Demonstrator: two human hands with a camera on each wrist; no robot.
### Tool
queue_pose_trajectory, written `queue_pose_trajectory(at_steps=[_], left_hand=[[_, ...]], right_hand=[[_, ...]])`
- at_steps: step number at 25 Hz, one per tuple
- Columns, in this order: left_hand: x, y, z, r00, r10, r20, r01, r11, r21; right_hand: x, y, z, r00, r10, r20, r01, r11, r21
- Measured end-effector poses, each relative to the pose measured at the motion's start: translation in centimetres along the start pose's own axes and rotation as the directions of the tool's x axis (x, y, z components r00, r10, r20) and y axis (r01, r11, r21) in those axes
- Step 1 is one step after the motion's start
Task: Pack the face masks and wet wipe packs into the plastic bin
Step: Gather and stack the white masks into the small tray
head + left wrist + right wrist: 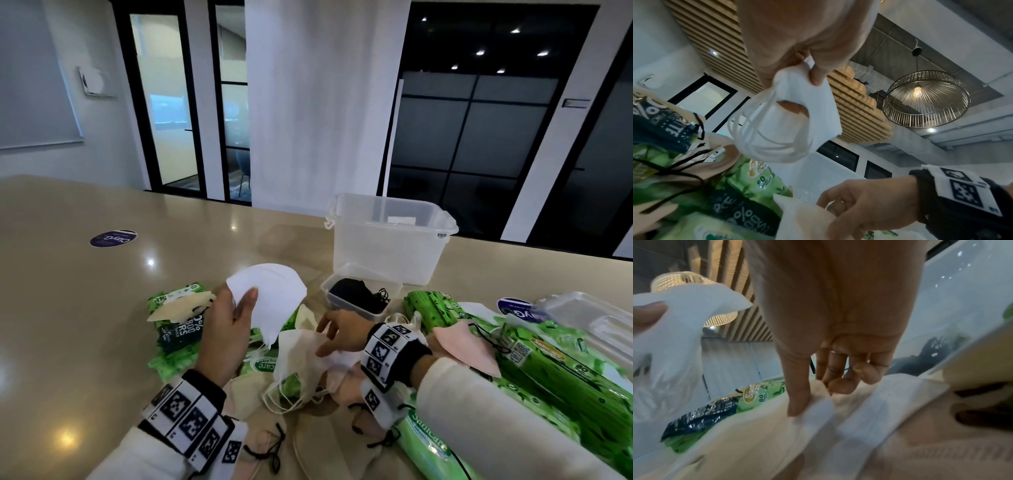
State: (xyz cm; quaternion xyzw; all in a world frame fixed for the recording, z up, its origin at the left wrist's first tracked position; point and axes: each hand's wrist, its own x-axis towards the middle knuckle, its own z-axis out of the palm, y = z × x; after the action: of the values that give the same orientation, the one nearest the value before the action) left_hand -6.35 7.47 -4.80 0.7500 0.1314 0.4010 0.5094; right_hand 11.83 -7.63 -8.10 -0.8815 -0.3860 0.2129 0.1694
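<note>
White and folded flat, a face mask point(270, 301) with looped ear straps is pinched between the thumb and fingers of the left hand point(227, 329), held above the heap near the desk's front edge. The right hand point(339, 334) pinches a cream mask point(301, 363) on that heap. Toward the far edge, the clear plastic bin point(387, 240) holds a white item; the small tray point(359, 291) before it holds a black mask point(354, 294).
</note>
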Motion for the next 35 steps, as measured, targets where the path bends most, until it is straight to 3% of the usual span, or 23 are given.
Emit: queue_pose_trajectory(at_steps=[3, 7, 11, 13, 17, 25, 30, 33, 35], left_hand=[[-0.2, -1.1, -0.5, 0.994, -0.046, 0.101, 0.041, 0.998, 0.051], [-0.6, -1.9, -1.0, 0.972, -0.096, 0.213, 0.094, 0.995, 0.018], [-1.3, -1.6, -0.3, 0.951, -0.116, 0.286, 0.153, 0.982, -0.109], [-1.4, -1.5, 0.3, 0.942, -0.118, 0.315, 0.176, 0.97, -0.165], [-1.3, -1.2, 1.2, 0.925, -0.134, 0.356, 0.193, 0.972, -0.137], [-2.1, 1.1, 1.9, 0.961, -0.098, 0.258, 0.141, 0.978, -0.153], [-1.4, -0.2, 0.6, 0.97, -0.098, 0.224, 0.14, 0.974, -0.176], [-1.2, -1.4, 0.1, 0.97, -0.115, 0.213, 0.152, 0.974, -0.167], [-1.1, -2.1, -0.2, 0.967, -0.137, 0.213, 0.168, 0.977, -0.134]], right_hand=[[-0.1, 0.1, -0.4, 0.996, -0.085, -0.039, 0.084, 0.996, -0.017], [-1.7, 0.6, -1.7, 0.977, -0.138, -0.163, 0.171, 0.962, 0.212], [-3.8, 0.2, -2.4, 0.951, -0.169, -0.258, 0.275, 0.843, 0.462], [-4.6, -0.3, -2.6, 0.947, -0.181, -0.265, 0.295, 0.815, 0.5], [-5.3, -0.7, -2.8, 0.945, -0.219, -0.244, 0.305, 0.862, 0.405], [-5.8, -1.6, -2.6, 0.938, -0.281, -0.202, 0.342, 0.845, 0.412], [-2.9, 0.6, -3.6, 0.971, -0.089, -0.222, 0.13, 0.976, 0.175], [-1.4, 2.1, -3.3, 0.997, -0.018, -0.08, 0.015, 0.999, -0.038], [-0.9, 2.7, -2.8, 1.0, 0.02, 0.018, -0.019, 0.999, -0.049]])
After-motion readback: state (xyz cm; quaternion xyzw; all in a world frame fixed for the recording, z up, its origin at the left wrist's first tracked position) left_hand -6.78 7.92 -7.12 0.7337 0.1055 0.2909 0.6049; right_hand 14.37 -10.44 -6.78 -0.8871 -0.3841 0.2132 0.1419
